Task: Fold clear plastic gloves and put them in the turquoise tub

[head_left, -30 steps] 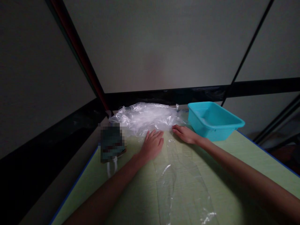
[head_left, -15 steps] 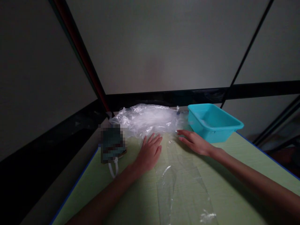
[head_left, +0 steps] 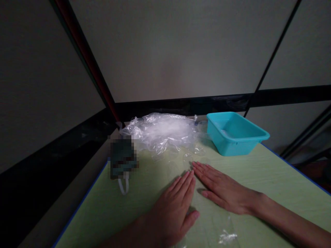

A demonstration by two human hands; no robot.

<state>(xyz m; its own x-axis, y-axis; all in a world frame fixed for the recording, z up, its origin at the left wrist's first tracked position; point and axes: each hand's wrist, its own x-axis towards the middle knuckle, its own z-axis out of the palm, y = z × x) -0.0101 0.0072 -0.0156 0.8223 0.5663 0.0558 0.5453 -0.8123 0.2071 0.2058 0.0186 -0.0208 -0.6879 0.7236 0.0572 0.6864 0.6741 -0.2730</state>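
Observation:
My left hand [head_left: 176,206] lies palm down with fingers stretched forward and the thumb apart, over the left part of a clear plastic glove [head_left: 218,224] spread on the table. Across from it, my right hand [head_left: 222,189] is flat too, fingers extended and pointing inward, covering the glove's right part. Their fingertips nearly meet. Much of the thin, see-through glove is hidden under both hands; its finger ends show faintly just ahead of them. Beyond these, a crumpled heap of clear plastic [head_left: 165,132] sits at the far edge.
A turquoise plastic basin [head_left: 238,146] stands at the back right. At the left edge is a dark, pixelated object [head_left: 123,156] with a white loop [head_left: 124,186] below it. The pale green table [head_left: 103,213] has blue edging and meets panelled walls [head_left: 176,51].
Both hands have moved back from the plastic heap toward me and closer together, now flat on the clear glove. The basin and heap stay in place.

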